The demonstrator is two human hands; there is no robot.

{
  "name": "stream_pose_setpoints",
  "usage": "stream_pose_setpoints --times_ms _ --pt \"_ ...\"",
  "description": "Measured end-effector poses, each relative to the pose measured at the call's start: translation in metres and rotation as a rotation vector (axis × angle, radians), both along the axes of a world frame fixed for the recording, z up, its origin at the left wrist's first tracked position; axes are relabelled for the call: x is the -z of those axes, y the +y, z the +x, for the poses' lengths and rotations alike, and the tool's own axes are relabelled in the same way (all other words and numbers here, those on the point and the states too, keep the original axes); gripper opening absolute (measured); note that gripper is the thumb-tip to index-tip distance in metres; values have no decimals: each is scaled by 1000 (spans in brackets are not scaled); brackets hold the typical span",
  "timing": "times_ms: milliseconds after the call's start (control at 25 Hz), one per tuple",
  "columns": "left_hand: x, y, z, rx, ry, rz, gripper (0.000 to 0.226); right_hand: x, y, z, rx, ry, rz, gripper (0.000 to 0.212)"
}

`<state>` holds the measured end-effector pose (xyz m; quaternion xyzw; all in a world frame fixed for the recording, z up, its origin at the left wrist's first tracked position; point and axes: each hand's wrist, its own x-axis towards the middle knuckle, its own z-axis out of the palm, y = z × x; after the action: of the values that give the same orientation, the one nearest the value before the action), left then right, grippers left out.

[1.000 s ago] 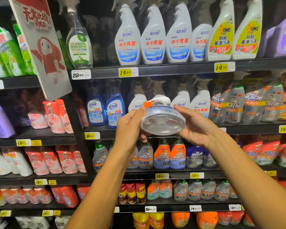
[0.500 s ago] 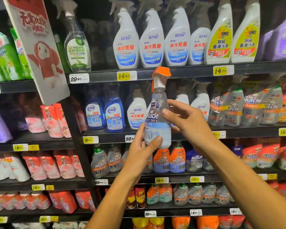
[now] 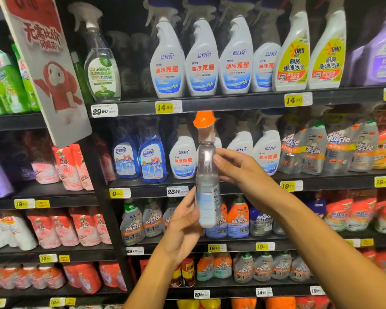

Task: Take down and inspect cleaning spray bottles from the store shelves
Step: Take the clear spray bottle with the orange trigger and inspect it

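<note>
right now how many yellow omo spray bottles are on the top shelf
2, side by side at the right of the top shelf: left one, right one, just left of the purple bottles. More may stand hidden behind them.

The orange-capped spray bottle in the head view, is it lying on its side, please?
No, the orange-capped spray bottle stands upright, cap on top, held between the left hand and the right hand.

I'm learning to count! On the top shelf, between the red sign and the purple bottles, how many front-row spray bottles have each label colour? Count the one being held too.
Green-label bottle: 1
Blue-label bottles: 4
Yellow-label bottles: 2
Orange-capped bottle, held: 1
Total: 8
</note>
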<state>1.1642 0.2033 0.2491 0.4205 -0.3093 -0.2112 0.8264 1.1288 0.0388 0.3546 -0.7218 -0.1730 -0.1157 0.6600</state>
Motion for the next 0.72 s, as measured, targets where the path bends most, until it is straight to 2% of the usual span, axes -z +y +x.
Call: stream_pose_setpoints --times_ms 160,280,360,440,480,560,720 --pt "3 10 16 22 -42 119 107 7 -2 2 -32 -77 -22 27" --pt "3 16 28 18 -223 316 118 17 -3 2 -62 -142 -57 40" --pt "5 16 32 -102 -379 497 117 28 -3 1 -100 -171 -104 46" --pt "2 14 35 -276 -481 616 106 37 -1 -1 -110 -169 -183 52" --pt "-3 14 37 -353 -521 648 101 40 0 -2 -104 -173 -228 55" --pt "-14 18 43 -448 -578 663 108 44 1 -1 -86 -194 -317 59" --pt "-22 25 53 -466 -670 700 113 48 4 0 -63 -194 -352 60"
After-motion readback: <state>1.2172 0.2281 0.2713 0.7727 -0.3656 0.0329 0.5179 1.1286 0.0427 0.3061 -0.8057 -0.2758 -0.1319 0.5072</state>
